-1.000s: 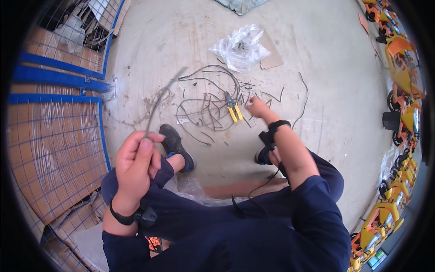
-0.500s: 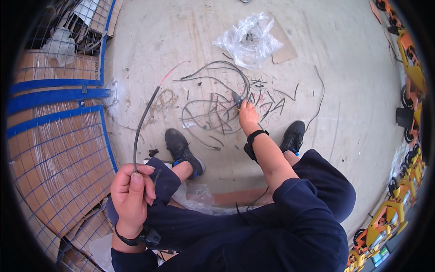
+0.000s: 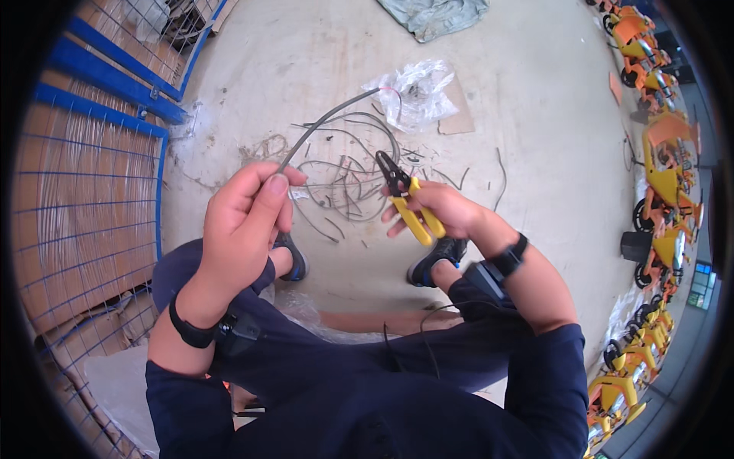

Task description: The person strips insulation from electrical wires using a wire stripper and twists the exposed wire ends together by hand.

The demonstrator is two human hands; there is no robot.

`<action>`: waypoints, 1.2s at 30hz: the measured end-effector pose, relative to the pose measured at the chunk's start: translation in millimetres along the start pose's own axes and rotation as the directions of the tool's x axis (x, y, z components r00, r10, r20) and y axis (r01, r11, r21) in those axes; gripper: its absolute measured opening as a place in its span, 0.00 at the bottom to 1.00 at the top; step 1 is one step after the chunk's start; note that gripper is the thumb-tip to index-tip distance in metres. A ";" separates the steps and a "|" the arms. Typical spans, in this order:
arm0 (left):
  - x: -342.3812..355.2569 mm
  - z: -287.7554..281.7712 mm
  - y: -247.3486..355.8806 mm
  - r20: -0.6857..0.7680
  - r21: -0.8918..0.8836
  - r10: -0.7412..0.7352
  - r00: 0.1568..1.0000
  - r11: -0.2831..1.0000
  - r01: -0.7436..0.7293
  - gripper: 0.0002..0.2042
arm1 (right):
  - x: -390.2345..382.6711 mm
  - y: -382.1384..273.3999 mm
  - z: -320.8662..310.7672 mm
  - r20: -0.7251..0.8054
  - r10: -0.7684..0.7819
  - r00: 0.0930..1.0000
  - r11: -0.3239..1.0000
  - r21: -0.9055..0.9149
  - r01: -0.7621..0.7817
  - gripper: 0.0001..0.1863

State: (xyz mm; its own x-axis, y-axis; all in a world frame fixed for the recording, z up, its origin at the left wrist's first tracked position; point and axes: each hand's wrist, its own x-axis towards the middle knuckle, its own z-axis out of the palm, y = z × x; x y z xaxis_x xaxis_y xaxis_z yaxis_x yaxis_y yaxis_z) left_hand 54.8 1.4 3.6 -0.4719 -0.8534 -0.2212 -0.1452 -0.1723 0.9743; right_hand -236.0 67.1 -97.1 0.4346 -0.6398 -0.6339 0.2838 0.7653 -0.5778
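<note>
Two hands at work over a tangle of cut wire on a concrete floor.

The left hand (image 3: pixel 243 222) is closed around the near end of a grey cable (image 3: pixel 325 122), thumb and fingers pinching it tight; the cable runs up and away from that hand, out over the wire scraps (image 3: pixel 344 180), and ends in thin red strands just beside a clear plastic bag (image 3: pixel 413 92). The right hand (image 3: pixel 443 213) is wrapped round the yellow handles of a pair of wire strippers (image 3: pixel 405 200), whose dark jaws point up toward the scraps, only narrowly parted. The strippers sit just to the right of the scraps and do not touch the cable. Dark shoes (image 3: pixel 437 256) rest on the floor below the scraps.
</note>
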 end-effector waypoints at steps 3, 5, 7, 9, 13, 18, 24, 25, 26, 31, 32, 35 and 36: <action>-6.7 4.6 1.2 0.036 -0.006 0.110 0.993 0.994 -0.110 0.13 | -62.9 -11.7 47.9 0.140 -0.030 0.990 0.998 0.053 0.023 0.32; -12.1 9.6 3.4 0.105 -0.021 0.115 0.988 0.993 -0.113 0.10 | -91.2 -7.1 71.9 0.120 -0.056 0.991 0.998 0.034 0.053 0.35; -16.5 15.7 4.7 0.144 0.001 0.092 0.985 0.996 -0.094 0.10 | -108.1 0.4 89.6 0.055 -0.067 0.996 0.995 -0.068 0.070 0.36; -20.0 20.2 2.5 0.206 0.005 0.133 0.969 0.991 -0.137 0.10 | -112.8 7.1 98.4 0.027 -0.044 0.999 0.995 -0.085 0.046 0.35; -18.7 23.7 -3.5 0.240 0.074 0.198 0.950 0.972 -0.221 0.11 | -106.0 24.5 99.9 -0.041 -0.162 0.986 0.982 -0.107 0.157 0.31; -19.2 23.4 -5.3 0.232 0.065 0.168 0.958 0.980 -0.187 0.11 | -102.5 10.9 111.4 -0.067 -0.086 0.994 0.992 -0.102 0.079 0.31; -18.6 26.0 -13.1 0.270 0.109 0.120 0.955 0.982 -0.154 0.11 | -100.6 19.0 112.9 -0.053 -0.159 0.986 0.986 -0.055 0.156 0.30; -19.3 26.3 -12.8 0.291 0.129 0.100 0.951 0.981 -0.142 0.10 | -100.7 18.6 112.9 -0.053 -0.158 0.986 0.987 -0.045 0.156 0.30; -20.6 27.3 -11.9 0.296 0.134 0.091 0.951 0.982 -0.136 0.10 | -101.1 18.3 112.4 -0.072 -0.173 0.982 0.981 -0.104 0.165 0.29; -23.4 31.4 -12.3 0.374 0.278 0.130 0.918 0.929 -0.245 0.10 | -100.3 19.0 111.8 -0.111 -0.173 0.979 0.970 -0.193 0.150 0.27; -22.9 31.6 -12.6 0.378 0.278 0.125 0.917 0.930 -0.241 0.10 | -99.9 19.1 112.8 -0.104 -0.190 0.976 0.971 -0.165 0.172 0.27; -22.6 31.5 -12.4 0.375 0.327 0.097 0.922 0.917 -0.230 0.11 | -98.2 20.1 114.4 -0.086 -0.214 0.973 0.970 -0.139 0.201 0.26; -22.7 32.0 -12.8 0.357 0.308 0.112 0.928 0.923 -0.230 0.10 | -97.9 20.4 114.8 -0.076 -0.221 0.972 0.967 -0.145 0.209 0.25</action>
State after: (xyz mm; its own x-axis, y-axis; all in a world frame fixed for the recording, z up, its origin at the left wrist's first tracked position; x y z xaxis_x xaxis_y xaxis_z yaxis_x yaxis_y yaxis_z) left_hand 39.6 38.7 -5.2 -0.7640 -0.6355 -0.1115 -0.2934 0.1883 0.9373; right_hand -174.7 153.5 12.2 0.2947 -0.7967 -0.5277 0.2416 0.5964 -0.7655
